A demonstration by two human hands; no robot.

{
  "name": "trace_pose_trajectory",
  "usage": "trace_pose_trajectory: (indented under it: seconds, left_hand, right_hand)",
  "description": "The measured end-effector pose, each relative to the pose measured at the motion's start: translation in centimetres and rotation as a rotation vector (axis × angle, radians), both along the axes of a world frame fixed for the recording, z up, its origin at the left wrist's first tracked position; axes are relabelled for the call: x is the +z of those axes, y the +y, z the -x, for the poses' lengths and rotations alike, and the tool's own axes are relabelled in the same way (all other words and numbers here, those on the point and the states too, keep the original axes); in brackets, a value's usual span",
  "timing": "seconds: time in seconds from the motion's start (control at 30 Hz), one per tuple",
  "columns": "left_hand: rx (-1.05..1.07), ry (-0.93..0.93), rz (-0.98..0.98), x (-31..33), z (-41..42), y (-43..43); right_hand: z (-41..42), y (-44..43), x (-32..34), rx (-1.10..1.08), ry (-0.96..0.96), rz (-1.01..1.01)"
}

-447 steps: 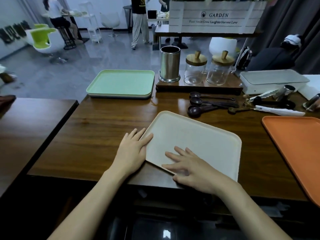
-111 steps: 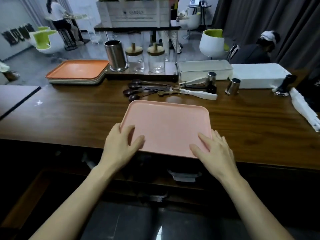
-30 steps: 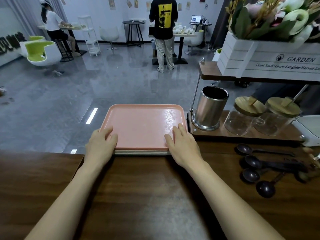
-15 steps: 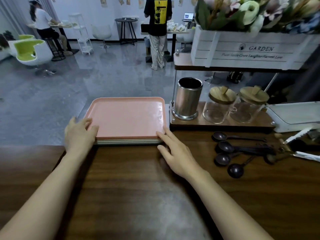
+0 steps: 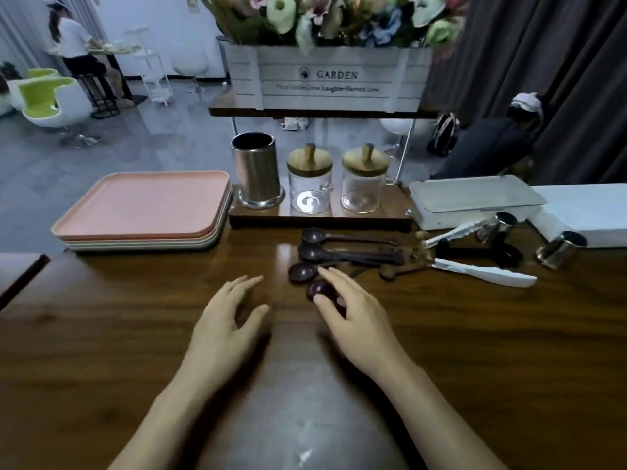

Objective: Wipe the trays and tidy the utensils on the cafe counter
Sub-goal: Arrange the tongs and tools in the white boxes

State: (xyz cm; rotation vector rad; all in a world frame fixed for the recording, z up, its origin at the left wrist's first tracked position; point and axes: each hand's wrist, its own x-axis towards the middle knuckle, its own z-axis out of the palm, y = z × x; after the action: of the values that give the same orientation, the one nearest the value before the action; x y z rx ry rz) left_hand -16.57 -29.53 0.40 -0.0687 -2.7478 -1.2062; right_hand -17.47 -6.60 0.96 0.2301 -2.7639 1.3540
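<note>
Both hands hover low over the dark wooden table (image 5: 101,334), palms down, near the middle of the view. The left hand (image 5: 227,320) is open, its fingers relaxed and slightly spread, holding nothing. The right hand (image 5: 356,313) is also open, with fingers stretched toward 11 o'clock. Its forefinger and thumb lie on either side of the bowl of the nearest spoon (image 5: 319,288), whose handle is hidden beneath the hand; I cannot tell whether the fingers touch it.

That spoon is the closest of 4 dark spoons (image 5: 310,251) lying in a loose row at 12 o'clock from the right hand, bowls pointing left. At 3 o'clock from the spoons lie white tongs (image 5: 481,271).

The stack of trays (image 5: 146,205), a pink one on top, sits at 10 o'clock from the hands, at the table's far edge. Just beside it, at its 3 o'clock, a wooden board (image 5: 319,217) carries a steel canister (image 5: 256,171) and 2 glass jars (image 5: 309,179) with wooden lids. Above them stands a white crate (image 5: 325,79) marked GARDEN, filled with flowers.
</note>
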Motion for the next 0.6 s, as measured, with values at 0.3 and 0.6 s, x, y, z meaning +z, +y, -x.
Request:
trace_pose_trajectory:
  seconds: [0.3, 0.6]
  left_hand:
    - [-0.270, -0.015, -0.004, 1.0, -0.1, 11.5]
    - [-0.339, 0.035, -0.018, 4.0, 3.9, 23.3]
  right_hand:
    - [-3.4, 10.0, 0.2, -0.159, -0.039, -0.007]
    - [-3.3, 21.1, 3.2, -0.321, -0.008, -0.041]
